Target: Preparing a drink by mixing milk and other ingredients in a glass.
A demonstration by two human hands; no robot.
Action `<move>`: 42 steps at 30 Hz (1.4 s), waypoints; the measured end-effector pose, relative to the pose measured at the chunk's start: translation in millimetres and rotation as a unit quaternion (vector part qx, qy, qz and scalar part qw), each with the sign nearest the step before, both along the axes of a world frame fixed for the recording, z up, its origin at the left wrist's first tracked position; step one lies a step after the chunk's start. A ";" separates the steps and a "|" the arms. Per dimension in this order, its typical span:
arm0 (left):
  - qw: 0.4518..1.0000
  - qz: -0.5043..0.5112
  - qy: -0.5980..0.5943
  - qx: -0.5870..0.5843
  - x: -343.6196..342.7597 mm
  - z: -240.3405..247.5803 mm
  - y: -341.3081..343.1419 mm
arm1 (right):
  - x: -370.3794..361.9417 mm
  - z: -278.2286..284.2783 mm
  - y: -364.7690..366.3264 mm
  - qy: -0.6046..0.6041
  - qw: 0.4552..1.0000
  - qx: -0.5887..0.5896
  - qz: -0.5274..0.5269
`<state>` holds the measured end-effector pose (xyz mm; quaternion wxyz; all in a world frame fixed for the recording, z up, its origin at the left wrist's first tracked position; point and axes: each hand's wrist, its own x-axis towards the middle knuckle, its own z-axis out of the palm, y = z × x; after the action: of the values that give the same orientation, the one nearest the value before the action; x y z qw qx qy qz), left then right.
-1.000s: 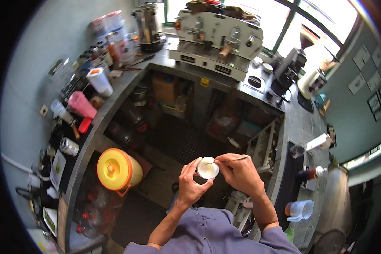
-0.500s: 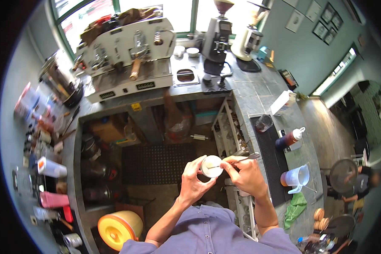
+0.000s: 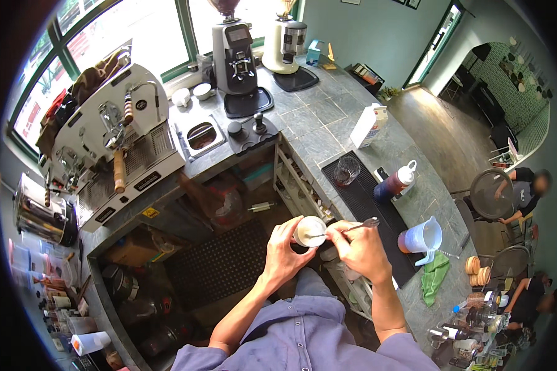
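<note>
In front of my chest, my left hand [image 3: 283, 255] wraps round a small cup [image 3: 309, 230] with pale, whitish contents. My right hand [image 3: 360, 252] pinches a metal spoon [image 3: 366, 224]; its thin lower part reaches into the cup, and the other end sticks out beyond my fingers to the right. What the spoon tip touches inside is too small to make out. Both hands are in the air, close together, left of the counter with the black bar mat [image 3: 384, 216].
On the right counter stand a glass [image 3: 346, 170], a dark-filled squeeze bottle [image 3: 392, 183], a white carton [image 3: 370, 125], a blue jug [image 3: 422, 238] and a green cloth [image 3: 436, 278]. An espresso machine [image 3: 120, 123] and grinders [image 3: 234, 59] stand ahead. People are at the far right.
My view has swung to the right, so the espresso machine sits further left and more of the right counter shows. My hands keep holding the cup and the spoon.
</note>
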<state>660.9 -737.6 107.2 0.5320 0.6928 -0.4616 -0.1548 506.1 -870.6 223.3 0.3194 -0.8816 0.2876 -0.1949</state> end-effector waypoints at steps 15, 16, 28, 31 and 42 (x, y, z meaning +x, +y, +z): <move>0.992 -0.001 -0.122 0.027 45.2 -15.7 -200.6 | 13.4 -51.8 -179.7 -0.170 0.983 0.021 -0.064; 0.990 0.001 -0.134 0.033 47.2 -18.6 -209.4 | 12.6 -56.4 -185.7 -0.171 0.982 0.023 -0.072; 0.968 -0.060 -0.236 0.066 56.8 -38.0 -277.7 | 4.8 -107.6 -220.3 -0.187 0.962 0.137 -0.145; 0.952 -0.085 -0.282 0.088 58.1 -38.0 -287.3 | 3.0 -114.4 -226.4 -0.191 0.961 0.139 -0.147; 0.869 -0.143 -0.458 0.120 60.0 -36.2 -301.0 | -13.7 -113.4 -234.8 -0.169 0.967 0.112 -0.156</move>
<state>721.0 -1038.6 71.0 0.1458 0.6708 -0.7254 0.0516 492.4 -1105.4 109.9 0.4255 -0.7391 0.3830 -0.3550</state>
